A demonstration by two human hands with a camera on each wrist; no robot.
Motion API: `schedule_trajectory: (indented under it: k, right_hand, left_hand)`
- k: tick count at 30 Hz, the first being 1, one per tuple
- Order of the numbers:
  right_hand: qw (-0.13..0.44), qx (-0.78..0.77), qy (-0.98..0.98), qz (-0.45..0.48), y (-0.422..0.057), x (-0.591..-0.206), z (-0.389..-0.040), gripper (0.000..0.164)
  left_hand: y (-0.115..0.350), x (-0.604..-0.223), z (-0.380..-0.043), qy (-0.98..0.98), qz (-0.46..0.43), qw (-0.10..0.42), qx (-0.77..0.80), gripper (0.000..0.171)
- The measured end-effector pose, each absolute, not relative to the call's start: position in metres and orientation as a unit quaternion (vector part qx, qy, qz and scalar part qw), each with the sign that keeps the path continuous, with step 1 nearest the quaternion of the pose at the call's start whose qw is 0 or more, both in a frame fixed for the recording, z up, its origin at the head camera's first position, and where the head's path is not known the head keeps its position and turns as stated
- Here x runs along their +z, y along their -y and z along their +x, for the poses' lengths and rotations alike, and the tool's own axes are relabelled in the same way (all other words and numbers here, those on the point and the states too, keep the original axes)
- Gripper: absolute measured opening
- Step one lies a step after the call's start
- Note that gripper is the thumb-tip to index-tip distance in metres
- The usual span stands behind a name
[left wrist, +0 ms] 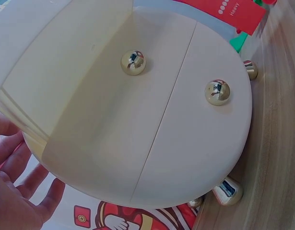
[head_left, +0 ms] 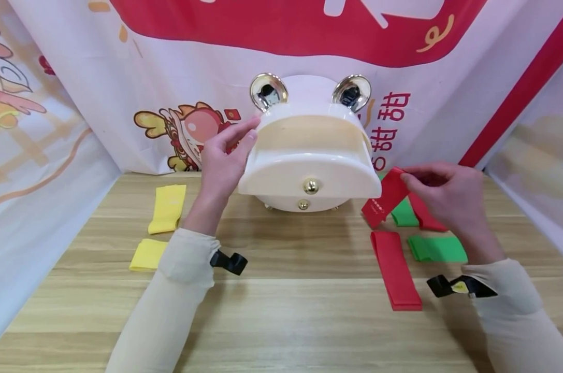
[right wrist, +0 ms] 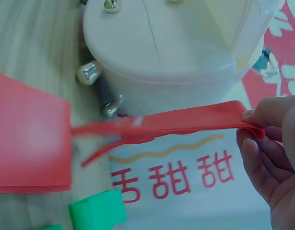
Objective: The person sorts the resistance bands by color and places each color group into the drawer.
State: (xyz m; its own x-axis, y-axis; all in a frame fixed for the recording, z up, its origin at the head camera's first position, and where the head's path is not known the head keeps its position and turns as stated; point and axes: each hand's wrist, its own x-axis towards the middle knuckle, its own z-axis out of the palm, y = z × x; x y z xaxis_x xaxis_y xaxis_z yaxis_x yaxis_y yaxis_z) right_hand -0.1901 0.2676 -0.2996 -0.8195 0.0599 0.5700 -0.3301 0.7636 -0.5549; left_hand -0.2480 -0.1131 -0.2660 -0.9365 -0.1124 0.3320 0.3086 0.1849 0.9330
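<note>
In the head view my right hand (head_left: 453, 191) is clamping the top end of a red band (head_left: 387, 199) between thumb and fingers, so the band's hanging down and left from my pinch, just beside a white cabinet (head_left: 309, 89) with its rounded drawer (head_left: 276, 173) jutting out. A green band (head_left: 404, 215) and another red band (head_left: 424, 211) are lying under that hand, while a second green band (head_left: 437, 249) and a third red band (head_left: 398, 272) are sitting nearer me than the pinch. My left hand (head_left: 222, 166) isn't gripping anything: it's hovering at the drawer's left side, fingers apart, and I can't tell if the tips are touching. Two yellow bands (head_left: 168, 209) are lying left of that wrist. In the left wrist view those fingers are spreading loosely by the drawer's edge, and the held band is showing across the cabinet from them, reading "Heavy". In the right wrist view my thumb and fingers are squeezing the band's folded end, with its blurry far ends splitting apart away from my grip.
</note>
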Motion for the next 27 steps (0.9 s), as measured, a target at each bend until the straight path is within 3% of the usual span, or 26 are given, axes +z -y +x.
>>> schedule_trajectory:
  k: [9,27]
  right_hand:
    - [0.316,0.344,0.881,0.078,-0.253,-0.273,-0.180,0.034]
    - [0.304,0.424,0.851,0.056,-0.240,-0.200,-0.181,0.036]
  left_hand:
    - [0.112,-0.268,-0.248,0.752,-0.064,0.166,-0.634,0.029]
    - [0.115,-0.266,-0.247,0.749,-0.063,0.160,-0.640,0.030]
